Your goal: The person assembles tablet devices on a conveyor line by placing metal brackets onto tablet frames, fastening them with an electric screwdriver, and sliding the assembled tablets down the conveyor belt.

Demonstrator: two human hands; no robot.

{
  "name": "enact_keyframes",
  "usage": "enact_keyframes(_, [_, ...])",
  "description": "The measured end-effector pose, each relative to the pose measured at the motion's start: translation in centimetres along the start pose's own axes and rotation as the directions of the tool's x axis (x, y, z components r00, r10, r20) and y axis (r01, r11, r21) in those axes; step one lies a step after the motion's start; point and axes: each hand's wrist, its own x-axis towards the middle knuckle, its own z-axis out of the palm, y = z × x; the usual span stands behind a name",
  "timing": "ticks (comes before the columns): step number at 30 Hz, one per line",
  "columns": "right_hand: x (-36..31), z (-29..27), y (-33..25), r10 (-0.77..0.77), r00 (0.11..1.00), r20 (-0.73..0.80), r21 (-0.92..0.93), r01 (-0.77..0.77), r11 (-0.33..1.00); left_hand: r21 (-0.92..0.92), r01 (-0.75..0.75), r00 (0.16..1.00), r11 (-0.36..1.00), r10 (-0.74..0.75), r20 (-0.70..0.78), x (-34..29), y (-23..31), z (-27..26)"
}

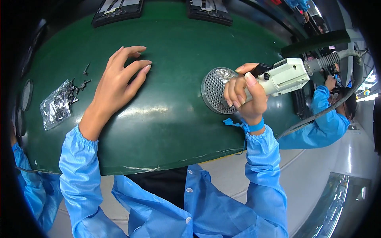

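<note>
My right hand [249, 93] is wrapped round the pale body of an electric screwdriver [289, 76], which lies nearly level, its spring-sleeved cable leaving to the upper right. The fingers hide its tip end. Directly beneath and beside those fingers is a round dish with a perforated plate [212, 89]; small shiny bits, seemingly screws, lie at its upper part. A blue wrist strap [256, 127] circles my right wrist. My left hand [117, 75] hovers over or rests on the green work mat [170, 131], fingers apart and slightly bent, holding nothing.
Left of my left hand lie a clear plastic bag [55, 108] and loose dark screw-like parts [75, 90]. Two dark device housings [119, 12] [209, 11] sit at the far edge. A thick grey cable [337, 104] curves along the right. Blue-sleeved co-workers [317, 127] are on both sides.
</note>
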Motion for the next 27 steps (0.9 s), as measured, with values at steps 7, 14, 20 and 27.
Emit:
enact_keyframes(7, [0.08, -0.06, 0.09, 0.015, 1.000, -0.006, -0.006, -0.015, 1.000, -0.002, -0.015, 1.000, 1.000, 0.015, -0.017, -0.10, -0.07, 0.13])
enact_keyframes(14, [0.11, -0.01, 0.07, 0.039, 0.999, 0.004, -0.007, -0.039, 0.999, -0.020, -0.007, 1.000, 1.000, 0.007, -0.023, -0.16, -0.07, 0.20])
enact_keyframes(20, [0.19, 0.71, -0.25, 0.025, 1.000, -0.006, -0.178, -0.026, 0.984, -0.015, -0.014, 1.000, 1.000, 0.014, -0.022, -0.23, -0.08, 0.14])
enact_keyframes(27, [0.14, 0.38, -0.13, 0.043, 0.999, -0.022, -0.060, -0.044, 0.997, -0.005, -0.004, 0.999, 1.000, 0.004, 0.042, -0.37, -0.33, -0.02])
